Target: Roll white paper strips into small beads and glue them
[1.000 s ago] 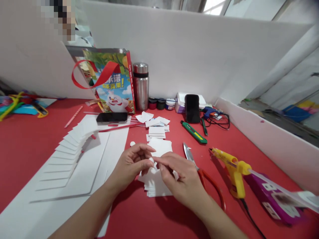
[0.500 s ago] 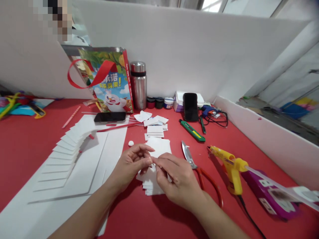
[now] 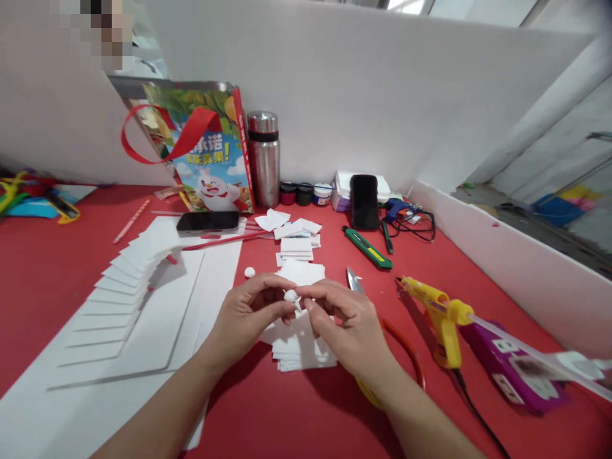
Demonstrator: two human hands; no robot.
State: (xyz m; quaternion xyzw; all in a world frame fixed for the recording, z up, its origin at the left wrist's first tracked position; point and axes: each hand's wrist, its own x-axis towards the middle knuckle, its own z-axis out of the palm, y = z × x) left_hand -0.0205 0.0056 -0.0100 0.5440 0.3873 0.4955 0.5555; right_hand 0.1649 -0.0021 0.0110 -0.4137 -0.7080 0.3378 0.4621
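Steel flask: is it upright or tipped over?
Upright: the steel flask stands beside the picture bag, its cap at the top.

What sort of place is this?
Probably a small craft workstation: on the red tabletop are a yellow glue gun, a green utility knife and stacked white pieces.

A brightly printed bag (image 3: 210,159) with a red ribbon handle (image 3: 197,127) stands at the back of the red desk (image 3: 48,268), a steel flask (image 3: 266,166) just beside it. Three paint jars (image 3: 305,195) stand in a row. One black phone (image 3: 208,221) lies before the bag; another phone (image 3: 364,201) leans against a box (image 3: 384,188).
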